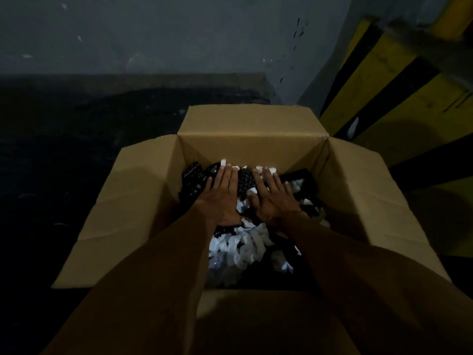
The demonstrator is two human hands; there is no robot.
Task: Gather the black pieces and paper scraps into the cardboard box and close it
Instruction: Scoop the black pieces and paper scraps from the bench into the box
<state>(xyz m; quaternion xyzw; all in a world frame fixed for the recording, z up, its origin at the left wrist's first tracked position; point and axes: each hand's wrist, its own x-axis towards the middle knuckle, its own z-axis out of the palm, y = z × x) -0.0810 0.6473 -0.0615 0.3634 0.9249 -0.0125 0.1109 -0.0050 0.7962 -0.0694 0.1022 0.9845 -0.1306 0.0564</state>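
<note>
The cardboard box (252, 147) sits on a dark floor (64, 162) with all four flaps folded outward, its mouth wide open. Inside lies a mix of black pieces (193, 178) and white paper scraps (245, 242), the black ones mostly toward the far wall and the paper bunched nearer the person. Both arms reach down into the box from the near side. The left hand (224, 194) lies flat, palm down, fingers straight and close together, pressing on the black pieces without gripping anything. The right hand (272, 196) lies just beside it, also palm down, fingers straight and slightly spread, resting on black pieces and paper, holding nothing. A knobbly black piece shows in the gap between the two hands. Behind the box stands a grey wall (153, 34), and at the right a yellow and black striped surface (384, 85)
</note>
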